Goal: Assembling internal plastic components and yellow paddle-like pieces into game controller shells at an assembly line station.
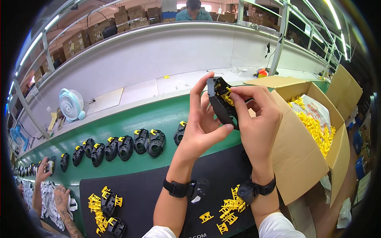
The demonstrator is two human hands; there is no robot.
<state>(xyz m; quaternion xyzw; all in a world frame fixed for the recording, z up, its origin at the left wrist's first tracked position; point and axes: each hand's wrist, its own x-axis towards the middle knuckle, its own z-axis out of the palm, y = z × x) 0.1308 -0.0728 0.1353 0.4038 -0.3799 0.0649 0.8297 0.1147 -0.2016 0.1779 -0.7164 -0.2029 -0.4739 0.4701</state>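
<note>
Raised above the bench, a black plastic housing (218,104) is held on edge, its hollow inner side turned to the right. My left hand (200,133) is closed around it, fingers along the far edge and thumb below. With thumb and forefinger, my right hand (260,123) pinches a yellow plastic clip (228,98) inside the hollow; the fingertips partly hide it. Loose yellow clips (228,212) lie on the black mat (158,202) beneath my right wrist. More yellow clips (97,208) sit at the mat's left beside two black housings (108,204).
Along the green bench (170,109) stands a row of black housings (125,148) with yellow clips. An open cardboard box (291,150) of yellow clips is at right. A blue fan (71,105) stands far left. A co-worker's hands (61,196) are at lower left; another person (193,12) sits beyond the partition.
</note>
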